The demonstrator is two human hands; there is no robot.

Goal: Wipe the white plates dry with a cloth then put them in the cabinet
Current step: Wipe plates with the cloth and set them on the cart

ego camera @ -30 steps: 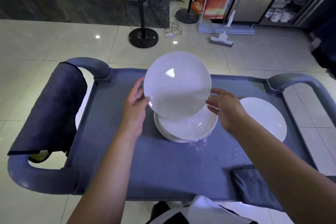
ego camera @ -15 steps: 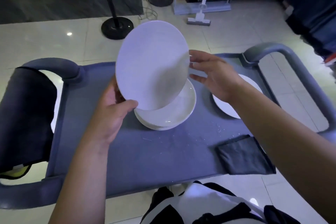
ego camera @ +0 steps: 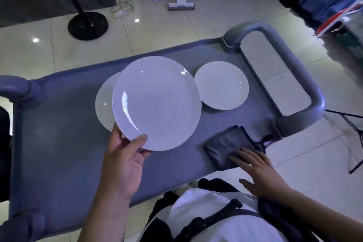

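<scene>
Head view: our left hand [ego camera: 125, 165] grips a white plate [ego camera: 157, 102] by its near rim, thumb on top, above the stacked plates [ego camera: 104, 104] on the grey cart [ego camera: 59, 143]. Our right hand [ego camera: 259, 171] lies flat, fingers straight, on the dark cloth [ego camera: 229, 145]; another plate [ego camera: 221, 85] sits just beyond.

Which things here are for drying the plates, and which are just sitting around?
For the job:
- held plate, gripped by the left hand
- plates underneath
- plate by itself
- dark cloth, under the right hand

Just lying about:
- mop
- black stand base
- power strip
</scene>
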